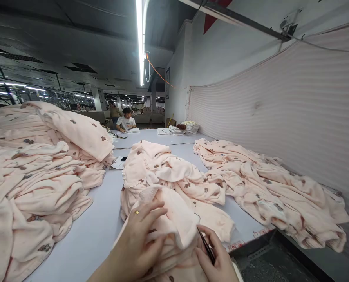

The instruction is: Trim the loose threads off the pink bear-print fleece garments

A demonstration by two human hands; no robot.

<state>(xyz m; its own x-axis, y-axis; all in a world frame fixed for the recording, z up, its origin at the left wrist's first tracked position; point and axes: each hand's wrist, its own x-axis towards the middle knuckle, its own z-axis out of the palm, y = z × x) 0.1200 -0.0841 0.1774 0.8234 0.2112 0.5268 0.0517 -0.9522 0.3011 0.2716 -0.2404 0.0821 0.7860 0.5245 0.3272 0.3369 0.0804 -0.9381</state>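
A pale pink plush garment with small brown bear prints lies bunched in front of me. My left hand, with a gold-coloured ring, rests on its near part; the fingers are stretched and apart, with a fold of cloth between them and the thumb. My right hand is closed around slim black tweezers, their pointed tip up against the garment's right edge. A short dark thread or line shows on the cloth by the tip. Lower folds hide part of both hands.
Large heaps of similar pink garments lie left and right on the pale table. A black tray sits at lower right. Folded stacks and a seated person are at the far end. A striped cloth hangs along the right wall.
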